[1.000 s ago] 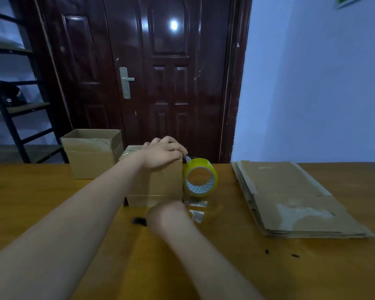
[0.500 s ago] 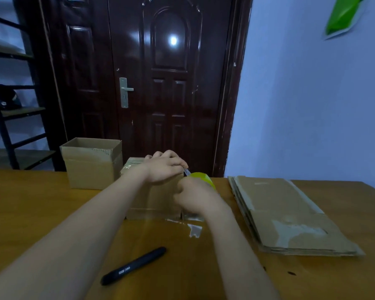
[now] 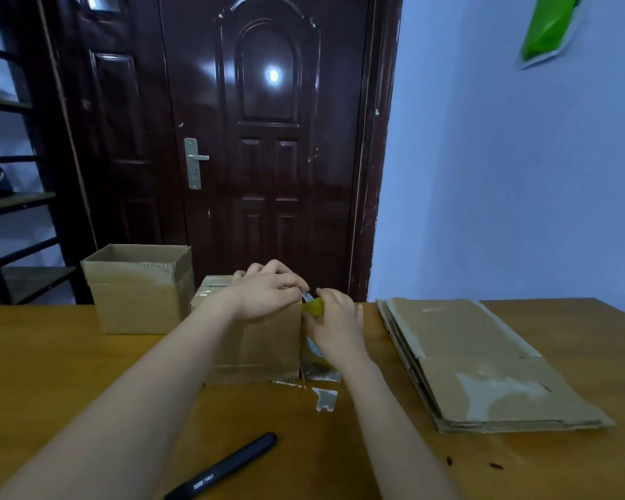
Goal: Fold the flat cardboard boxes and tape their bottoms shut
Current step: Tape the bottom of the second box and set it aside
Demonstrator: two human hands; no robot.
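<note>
A folded cardboard box [image 3: 264, 350] stands in the middle of the wooden table [image 3: 51, 373], taped side up. My left hand [image 3: 267, 292] rests on its top right edge, fingers curled over the edge where a strip of tape leads to the roll. My right hand [image 3: 336, 324] grips the yellow-green tape roll [image 3: 314, 307] right beside the box's right side; most of the roll is hidden behind that hand. A stack of flat cardboard boxes [image 3: 484, 362] lies to the right.
An open assembled box [image 3: 138, 286] stands at the back left. A black marker pen [image 3: 224, 467] lies near the front edge. Scraps of tape [image 3: 325, 398] stick to the table in front of the box. A dark door and a metal shelf stand behind the table.
My right hand let go of the pen, which now lies on the table, moved up to the tape roll and took hold of it. The left hand stayed on the box.
</note>
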